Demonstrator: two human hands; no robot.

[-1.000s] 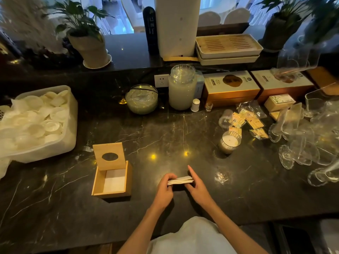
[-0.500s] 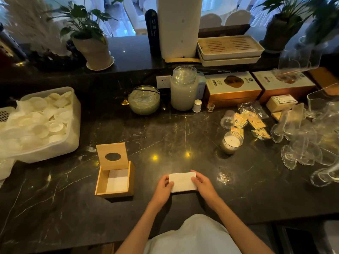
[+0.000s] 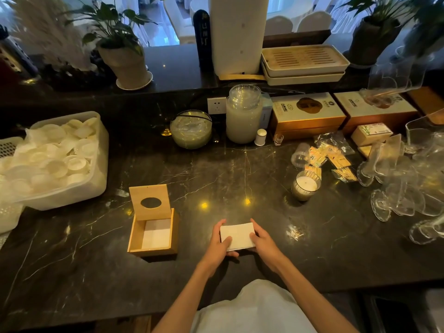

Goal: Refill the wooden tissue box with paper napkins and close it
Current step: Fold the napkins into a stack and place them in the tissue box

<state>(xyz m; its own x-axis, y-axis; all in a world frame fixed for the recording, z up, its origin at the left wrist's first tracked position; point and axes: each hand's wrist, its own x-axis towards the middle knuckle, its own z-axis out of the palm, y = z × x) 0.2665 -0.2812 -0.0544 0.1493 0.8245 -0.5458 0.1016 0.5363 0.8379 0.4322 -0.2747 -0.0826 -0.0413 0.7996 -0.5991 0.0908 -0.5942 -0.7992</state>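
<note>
A small wooden tissue box [image 3: 134, 236] sits on the dark marble counter, left of my hands. Its hinged lid [image 3: 150, 203] with an oval hole stands upright at the back. White napkins [image 3: 157, 234] lie inside it. A flat white stack of paper napkins [image 3: 239, 234] is held face up between both hands just above the counter. My left hand [image 3: 219, 243] grips its left edge and my right hand [image 3: 263, 241] grips its right edge. The stack is about a hand's width to the right of the box.
A white plastic tub of small dishes [image 3: 55, 159] stands at the left. A candle glass [image 3: 305, 185] and several clear glasses [image 3: 408, 188] crowd the right. A glass bowl [image 3: 191, 128], a jar [image 3: 243, 114] and boxes [image 3: 307, 114] line the back.
The napkin stack went from edge-on between my fingers to lying flat, face up, held by both hands. The box and its lid have not moved.
</note>
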